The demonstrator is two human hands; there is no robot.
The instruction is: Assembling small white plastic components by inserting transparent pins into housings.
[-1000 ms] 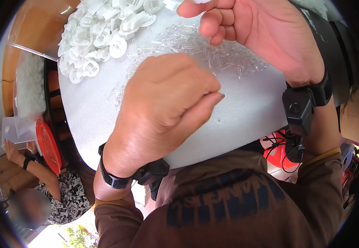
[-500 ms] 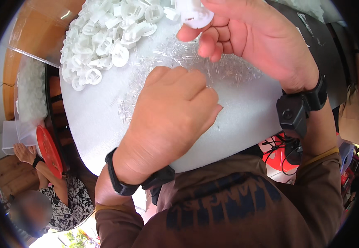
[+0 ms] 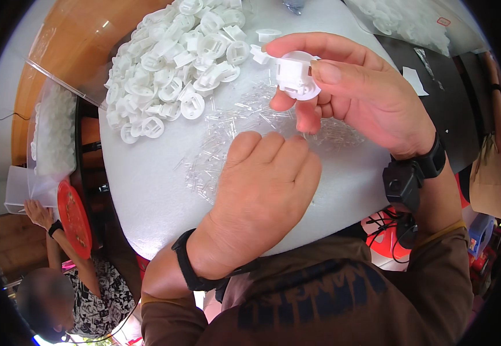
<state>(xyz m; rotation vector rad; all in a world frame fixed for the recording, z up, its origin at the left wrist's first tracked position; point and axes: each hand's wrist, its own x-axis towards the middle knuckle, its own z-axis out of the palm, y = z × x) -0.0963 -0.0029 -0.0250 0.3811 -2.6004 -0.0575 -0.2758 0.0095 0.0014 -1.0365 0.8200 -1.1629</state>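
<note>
the right hand [image 3: 354, 95] was raised above the white table [image 3: 146, 196] and its thumb and fingers were clamped on a white plastic part [image 3: 295, 74]. the left hand [image 3: 256, 196] lay knuckles up on the table, fingers curled together over the scattered clear thin pins [image 3: 216, 155]; i could not tell if it pinched one. a heap of white round parts [image 3: 175, 63] was on the table's far left side. at the lower left, another person's hand [image 3: 37, 213] touched a clear container [image 3: 25, 190] beside a red lid [image 3: 74, 219].

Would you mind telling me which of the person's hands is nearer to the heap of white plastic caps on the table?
The right hand: its fingertips, pinching one white cap, hover beside the heap. The left hand rests lower down on the scattered clear plastic slivers, farther from it.
</note>
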